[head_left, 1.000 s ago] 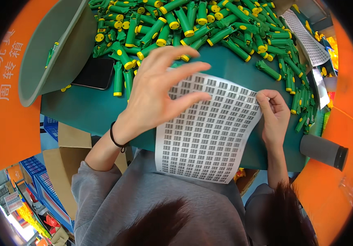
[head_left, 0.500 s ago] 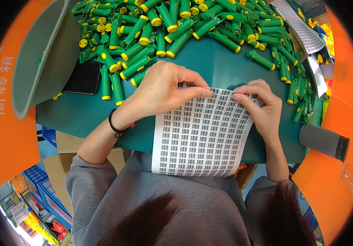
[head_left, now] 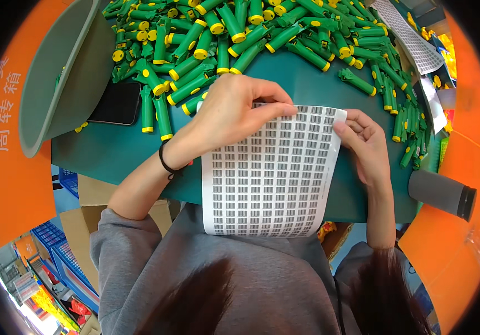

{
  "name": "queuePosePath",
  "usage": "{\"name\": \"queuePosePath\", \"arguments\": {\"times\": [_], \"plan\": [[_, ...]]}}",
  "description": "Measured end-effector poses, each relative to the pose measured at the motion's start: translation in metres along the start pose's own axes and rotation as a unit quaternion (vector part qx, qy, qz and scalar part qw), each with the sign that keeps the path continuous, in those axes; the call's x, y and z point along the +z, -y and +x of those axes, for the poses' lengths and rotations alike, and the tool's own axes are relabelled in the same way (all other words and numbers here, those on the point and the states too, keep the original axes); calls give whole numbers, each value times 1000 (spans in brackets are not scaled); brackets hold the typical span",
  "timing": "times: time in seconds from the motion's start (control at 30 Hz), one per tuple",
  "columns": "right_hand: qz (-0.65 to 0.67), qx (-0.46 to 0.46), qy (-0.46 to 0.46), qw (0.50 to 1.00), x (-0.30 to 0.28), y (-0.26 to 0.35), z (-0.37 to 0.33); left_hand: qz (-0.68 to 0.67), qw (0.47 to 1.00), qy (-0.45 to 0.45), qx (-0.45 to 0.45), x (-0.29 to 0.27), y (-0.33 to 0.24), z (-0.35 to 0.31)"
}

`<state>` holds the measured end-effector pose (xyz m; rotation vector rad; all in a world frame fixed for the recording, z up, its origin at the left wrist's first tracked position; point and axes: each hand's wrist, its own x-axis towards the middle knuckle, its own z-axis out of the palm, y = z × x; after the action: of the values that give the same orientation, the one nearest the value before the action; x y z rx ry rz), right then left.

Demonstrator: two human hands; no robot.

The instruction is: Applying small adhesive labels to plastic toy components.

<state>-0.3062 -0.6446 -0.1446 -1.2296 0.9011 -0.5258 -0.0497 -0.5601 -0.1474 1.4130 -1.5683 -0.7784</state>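
Green tubes (head_left: 249, 39) heap beyond the printed sheet (head_left: 265, 181) — left hand (head_left: 235, 111) pinching its top edge, right hand (head_left: 367, 146) its corner.

Orange panel (head_left: 19, 190), nine o'clock: two lines of large pale Chinese characters (head_left: 6, 111).
Held sheet (head_left: 265, 173), clock centre: rows of dark print (head_left: 243, 190) (too tiny to read).
Far sheet (head_left: 410, 39), two o'clock: likewise unreadable.

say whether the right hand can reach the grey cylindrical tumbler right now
Probably yes: only green tabletop shows between the right hand and the nearby grey tumbler, though the hand's grip pinches the white printed paper sheet and might need freeing.
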Motion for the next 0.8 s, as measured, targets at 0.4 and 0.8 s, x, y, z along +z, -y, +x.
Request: {"name": "queuePosePath", "arguments": {"times": [0.4, 0.8], "plan": [[-11, -107, -46, 993, 8, -14, -11, 227, 913, -179, 287, 34, -14, 7], [4, -88, -48, 995, 11, -17, -9, 306, 870, -196, 333, 40, -5, 10]]}}
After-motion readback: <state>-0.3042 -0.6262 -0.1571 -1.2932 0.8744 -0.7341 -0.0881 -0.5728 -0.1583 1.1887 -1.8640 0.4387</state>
